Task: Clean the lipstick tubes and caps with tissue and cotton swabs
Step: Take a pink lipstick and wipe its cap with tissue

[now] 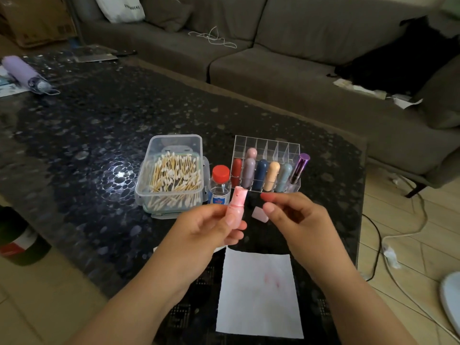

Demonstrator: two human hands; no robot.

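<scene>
While the left hand (pixel 209 227) grips a pink lipstick tube (pixel 237 207) by its lower half, thumb lying along the front, the tube stands nearly upright above the near part of the bench (pixel 74 135), its long axis vertical with the open top tipped slightly to the right and away from the viewer. Red smears mark the pale pink upper section near the rim and at the shoulder where it meets the body. The right hand (pixel 293 215) hovers just right of the tube, apart from it, fingers loosely curled and holding nothing. Between the two hands, a small pink cap (pixel 260 214) lies on the bench. Nearer the viewer, a white tissue (pixel 258 295) lies flat, bearing a faint pink stain near its middle. Behind the hands stand a clear plastic box (pixel 171 145) filled with cotton swabs (pixel 178 175), a small clear bottle (pixel 219 186) with a red lid, and a clear acrylic organizer (pixel 267 145) holding capped lipsticks (pixel 258 174) of several colours upright in its front row, with a purple metallic tube (pixel 300 168) leaning at its right end.
</scene>
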